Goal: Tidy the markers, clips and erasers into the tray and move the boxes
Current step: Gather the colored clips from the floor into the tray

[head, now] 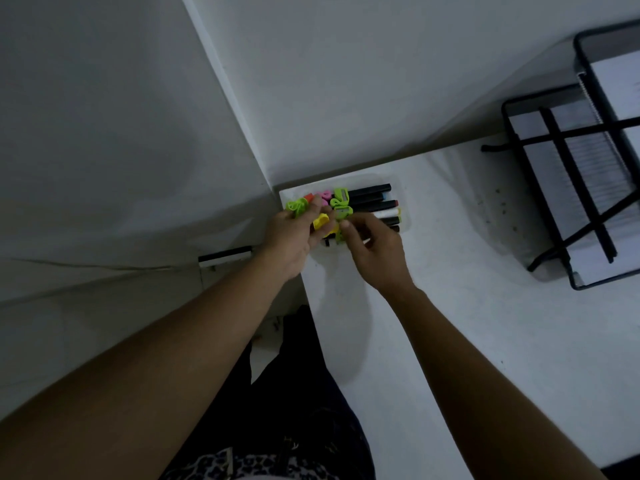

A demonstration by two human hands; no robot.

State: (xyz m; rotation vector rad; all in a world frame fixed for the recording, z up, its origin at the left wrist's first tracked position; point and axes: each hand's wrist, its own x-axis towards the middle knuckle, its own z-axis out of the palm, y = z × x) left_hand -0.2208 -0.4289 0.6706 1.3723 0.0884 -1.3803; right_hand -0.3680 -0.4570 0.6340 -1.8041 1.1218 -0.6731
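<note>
A clear plastic tray (403,199) sits at the far left corner of the white table. Several dark markers (372,197) lie side by side in it, with one white marker (388,213) among them. Small bright clips and erasers are piled at the tray's left end: green pieces (341,202), a pink one (325,195), an orange one (308,196). My left hand (294,237) rests over that end with a yellow piece (320,220) between its fingers. My right hand (375,247) pinches a green clip (343,213) just above the markers.
The white table (467,323) runs from the corner toward the right. A black wire paper rack (571,181) holding white sheets stands at the right. Grey walls close the corner behind the tray. A dark strip (225,256) is fixed low on the left wall.
</note>
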